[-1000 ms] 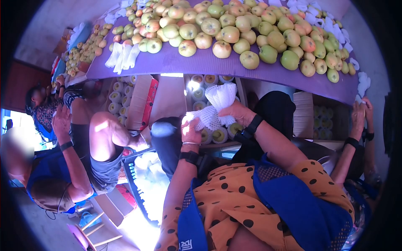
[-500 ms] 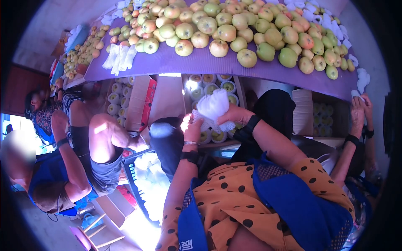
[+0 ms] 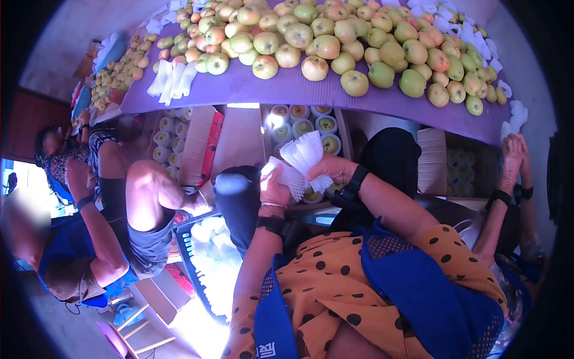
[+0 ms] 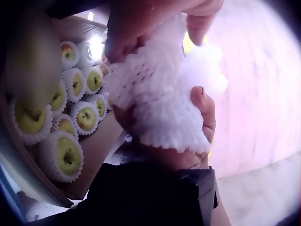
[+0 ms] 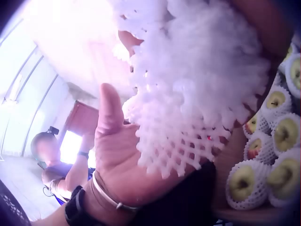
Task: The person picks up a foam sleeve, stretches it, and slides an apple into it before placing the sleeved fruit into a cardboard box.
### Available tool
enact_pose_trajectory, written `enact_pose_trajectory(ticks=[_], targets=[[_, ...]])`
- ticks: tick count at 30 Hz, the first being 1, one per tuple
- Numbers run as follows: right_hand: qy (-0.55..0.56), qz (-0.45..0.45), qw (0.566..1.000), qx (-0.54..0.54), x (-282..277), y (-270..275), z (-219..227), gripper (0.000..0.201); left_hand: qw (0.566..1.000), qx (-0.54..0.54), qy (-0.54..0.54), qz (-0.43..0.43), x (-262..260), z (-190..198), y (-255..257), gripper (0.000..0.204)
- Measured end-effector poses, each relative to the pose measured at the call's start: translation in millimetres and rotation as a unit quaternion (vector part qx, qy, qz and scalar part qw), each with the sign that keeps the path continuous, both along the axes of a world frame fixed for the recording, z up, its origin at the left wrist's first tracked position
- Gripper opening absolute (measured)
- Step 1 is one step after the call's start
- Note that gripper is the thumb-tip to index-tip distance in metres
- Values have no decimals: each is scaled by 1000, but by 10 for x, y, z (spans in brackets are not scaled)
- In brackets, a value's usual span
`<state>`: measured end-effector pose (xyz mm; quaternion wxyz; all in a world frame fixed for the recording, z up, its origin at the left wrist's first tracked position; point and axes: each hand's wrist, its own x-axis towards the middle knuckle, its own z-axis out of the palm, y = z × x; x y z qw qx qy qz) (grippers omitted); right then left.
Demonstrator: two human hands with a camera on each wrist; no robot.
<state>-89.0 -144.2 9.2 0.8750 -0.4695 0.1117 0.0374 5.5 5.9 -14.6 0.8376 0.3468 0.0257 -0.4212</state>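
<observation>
Close together in the head view, both hands work white foam net sleeves over a box of wrapped apples. The left hand (image 3: 274, 186) holds one sleeve (image 3: 289, 178), its thumb up in the right wrist view. The right hand (image 3: 332, 167) grips another sleeve (image 3: 302, 151), whose flared mouth tilts up. In the left wrist view the right thumb (image 4: 202, 101) presses the foam net (image 4: 162, 89), while the left hand (image 4: 155, 19) is above it. The nets overlap and hide some fingers. Whether anything is inside them I cannot tell.
Beneath the hands, a cardboard box (image 4: 110, 134) contains netted apples (image 4: 68, 155). Loose apples (image 3: 356, 84) cover much of the purple table (image 3: 257, 90) in front, with spare foam sleeves (image 3: 170, 81) at its left. A black crate (image 3: 200, 293) stands by the left knee. People sit on both sides.
The right hand's sleeve has come down and left from upright, now leaning over the left hand's sleeve. Both hands remain close together. The person at left has lowered a raised hand.
</observation>
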Motion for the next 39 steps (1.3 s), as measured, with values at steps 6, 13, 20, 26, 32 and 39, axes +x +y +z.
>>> enact_pose_trajectory(ticks=[6,13,20,26,32,39], targets=[[11,-59,996,-61,79,-77,-82,51,953,231,-190,43,-1,-149,-11,20],[36,-1,997,-63,158,285,-264,56,806,310,-504,6,-137,40,-3,27],[4,22,990,-137,181,397,-319,62,896,266,-354,-22,-94,-154,9,34],[-24,-14,986,-164,182,405,-213,62,972,130,-194,-15,-64,-338,15,35],[16,-6,986,-168,188,417,60,58,646,355,-676,15,-48,-59,-5,27],[14,-20,937,-349,218,560,-395,48,954,194,-169,154,-82,-513,-97,16]])
